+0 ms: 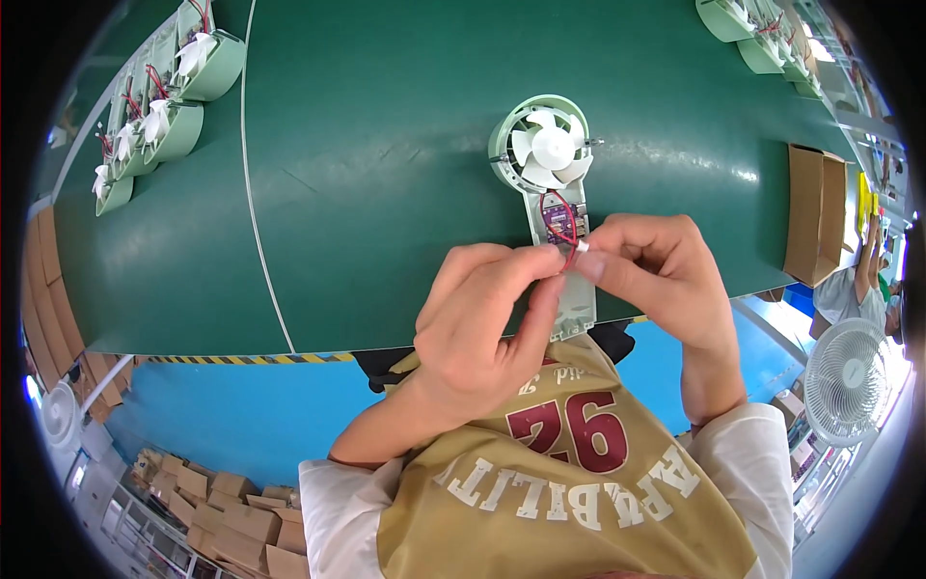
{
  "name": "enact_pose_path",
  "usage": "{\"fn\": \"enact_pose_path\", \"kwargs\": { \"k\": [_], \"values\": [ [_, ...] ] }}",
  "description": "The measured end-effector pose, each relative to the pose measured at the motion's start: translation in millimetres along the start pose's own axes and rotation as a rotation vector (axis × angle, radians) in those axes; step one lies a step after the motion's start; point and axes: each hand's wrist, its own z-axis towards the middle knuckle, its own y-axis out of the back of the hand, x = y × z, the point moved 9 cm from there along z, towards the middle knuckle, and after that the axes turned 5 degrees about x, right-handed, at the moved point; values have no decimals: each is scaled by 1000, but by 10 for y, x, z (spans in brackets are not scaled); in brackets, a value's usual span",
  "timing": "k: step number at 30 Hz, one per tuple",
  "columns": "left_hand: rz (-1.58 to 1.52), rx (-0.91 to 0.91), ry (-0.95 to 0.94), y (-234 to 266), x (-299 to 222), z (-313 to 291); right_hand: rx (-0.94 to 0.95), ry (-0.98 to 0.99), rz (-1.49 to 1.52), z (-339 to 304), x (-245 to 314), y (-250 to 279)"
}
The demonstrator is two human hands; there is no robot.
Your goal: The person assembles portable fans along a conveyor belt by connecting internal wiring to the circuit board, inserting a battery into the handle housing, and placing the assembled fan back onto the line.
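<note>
Fan, board in casing; pinching wire with left hand, white plug with right hand; wiring seemingly unfinished.

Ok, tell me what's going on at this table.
A person is working bare-handed on an open pale-green handheld fan over the green table. The right hand pinches a small white connector by the red wires; the left hand has its fingertips close beside it, their grip unclear. A purple circuit board lies exposed in the handle.
</note>
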Motion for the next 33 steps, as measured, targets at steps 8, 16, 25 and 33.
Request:
{"fn": "enact_pose_path", "kwargs": {
  "k": [8, 16, 25, 33],
  "values": [
    [81, -25, 14, 3, -38, -23, -114, 83, -144, -17, 67, -3],
    [204, -37, -229, -74, -157, -11, -104, 15, 77, -3, -51, 10],
    [25, -36, -41, -76, -18, 10, -111, 27, 95, 20, -94, 48],
    [284, -44, -270, -109, -183, -35, -113, 44, 98, 15, -66, 31]
  ]
}}
